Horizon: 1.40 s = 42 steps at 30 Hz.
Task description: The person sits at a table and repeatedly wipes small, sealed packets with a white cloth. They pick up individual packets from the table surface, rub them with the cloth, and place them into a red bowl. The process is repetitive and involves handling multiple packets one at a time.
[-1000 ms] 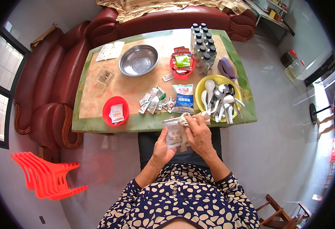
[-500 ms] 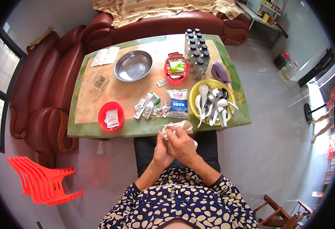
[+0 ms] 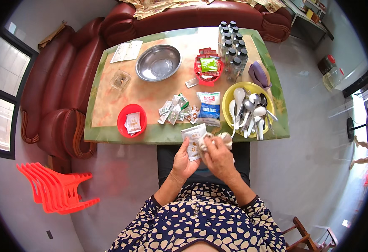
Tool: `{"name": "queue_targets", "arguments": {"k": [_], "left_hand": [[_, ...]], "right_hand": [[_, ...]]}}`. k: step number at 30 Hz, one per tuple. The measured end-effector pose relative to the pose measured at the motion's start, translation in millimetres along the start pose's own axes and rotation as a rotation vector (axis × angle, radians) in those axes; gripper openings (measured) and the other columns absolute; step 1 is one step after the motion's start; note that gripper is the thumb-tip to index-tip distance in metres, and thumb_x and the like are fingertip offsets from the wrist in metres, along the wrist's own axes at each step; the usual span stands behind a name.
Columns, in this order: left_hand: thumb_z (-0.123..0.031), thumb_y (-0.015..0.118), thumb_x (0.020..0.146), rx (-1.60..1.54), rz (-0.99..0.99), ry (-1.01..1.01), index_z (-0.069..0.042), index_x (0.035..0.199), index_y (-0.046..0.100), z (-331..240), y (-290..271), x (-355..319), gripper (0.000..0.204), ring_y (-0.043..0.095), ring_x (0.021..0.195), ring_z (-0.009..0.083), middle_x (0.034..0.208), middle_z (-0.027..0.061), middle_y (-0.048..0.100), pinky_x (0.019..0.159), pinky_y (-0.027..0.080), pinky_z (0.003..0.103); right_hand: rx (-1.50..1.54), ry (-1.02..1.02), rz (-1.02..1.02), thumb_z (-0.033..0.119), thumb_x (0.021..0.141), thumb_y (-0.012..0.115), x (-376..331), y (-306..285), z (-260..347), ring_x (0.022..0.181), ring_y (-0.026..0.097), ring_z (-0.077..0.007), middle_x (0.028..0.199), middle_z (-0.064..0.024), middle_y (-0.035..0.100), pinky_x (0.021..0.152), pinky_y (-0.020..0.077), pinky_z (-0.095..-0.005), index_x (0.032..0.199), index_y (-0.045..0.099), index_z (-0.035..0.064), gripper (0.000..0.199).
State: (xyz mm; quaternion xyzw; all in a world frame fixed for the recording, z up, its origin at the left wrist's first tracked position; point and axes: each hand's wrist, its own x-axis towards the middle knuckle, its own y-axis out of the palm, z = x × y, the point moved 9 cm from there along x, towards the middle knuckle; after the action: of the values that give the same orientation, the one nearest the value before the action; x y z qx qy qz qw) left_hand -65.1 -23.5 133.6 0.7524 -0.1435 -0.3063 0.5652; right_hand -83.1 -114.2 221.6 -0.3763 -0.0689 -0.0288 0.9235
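Note:
My left hand [image 3: 183, 165] grips a white packet [image 3: 191, 136] with gold print, upright in front of the table's near edge. Bunched in my right hand [image 3: 218, 158] is a pale cloth [image 3: 224, 140], which lies against the packet's right side. Just beyond my hands, a blue-and-white bag [image 3: 209, 108] rests on the table beside a pile of small sachets [image 3: 173, 110]. To the left, a red bowl [image 3: 124, 117] holds similar white packets [image 3: 133, 122]. On the right stands a yellow basin [image 3: 226, 101] full of spoons [image 3: 239, 95].
A steel basin [image 3: 158, 63], a red basket [image 3: 208, 78] of packets, and several black-capped bottles [image 3: 235, 69] stand farther back on the green-edged table [image 3: 150, 137]. A clear box [image 3: 120, 80] and an open booklet [image 3: 126, 51] lie at left. A red plastic chair [image 3: 58, 189] is on the floor.
The white packet has come into plain view between my hands, where the cloth covered it before. My right hand has shifted slightly right with the cloth. The whole view has shifted.

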Motion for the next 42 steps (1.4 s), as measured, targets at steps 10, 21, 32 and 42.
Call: {"name": "queue_targets", "arguments": {"k": [10,21,32,42], "left_hand": [[-0.038,0.035,0.101,0.199,-0.126,0.011,-0.01,0.137,0.041,9.1,-1.6,-12.8,0.046,0.048,0.124,0.0231,0.134,0.0072,0.051,0.108,0.033,0.042],[-0.049,0.017,0.101,0.333,-0.106,0.107,-0.011,0.144,0.027,-0.6,16.6,-23.4,0.058,0.039,0.13,0.0196,0.143,0.0051,0.038,0.111,0.031,0.036],[-0.048,0.034,0.099,0.191,0.034,0.102,-0.008,0.139,0.038,-25.4,12.1,-9.8,0.057,0.052,0.119,0.0269,0.131,0.0131,0.053,0.102,0.04,0.045],[-0.041,0.033,0.101,0.142,-0.027,0.044,-0.01,0.134,0.045,-4.3,1.5,-11.4,0.047,0.046,0.125,0.021,0.133,0.0072,0.052,0.107,0.033,0.04]], "right_hand": [[0.071,0.001,-0.155,0.004,0.077,0.059,14.4,-19.6,-1.6,0.087,0.06,-0.0324,0.099,-0.0145,0.055,0.074,0.0499,-0.0379,0.111,0.059,0.0032,0.034],[-0.086,-0.175,-0.186,0.007,0.076,0.064,23.8,3.7,41.3,0.085,0.06,-0.0305,0.101,-0.0127,0.055,0.07,0.0508,-0.0379,0.111,0.061,0.006,0.035],[0.121,-0.154,0.209,0.007,0.08,0.063,-15.9,21.1,21.5,0.084,0.062,-0.0293,0.1,-0.0124,0.055,0.07,0.0522,-0.0363,0.116,0.061,0.0093,0.037],[0.004,0.019,-0.152,0.005,0.079,0.058,23.6,-3.5,13.9,0.086,0.061,-0.0332,0.105,-0.0156,0.054,0.072,0.0513,-0.0394,0.116,0.058,0.006,0.037]]}}
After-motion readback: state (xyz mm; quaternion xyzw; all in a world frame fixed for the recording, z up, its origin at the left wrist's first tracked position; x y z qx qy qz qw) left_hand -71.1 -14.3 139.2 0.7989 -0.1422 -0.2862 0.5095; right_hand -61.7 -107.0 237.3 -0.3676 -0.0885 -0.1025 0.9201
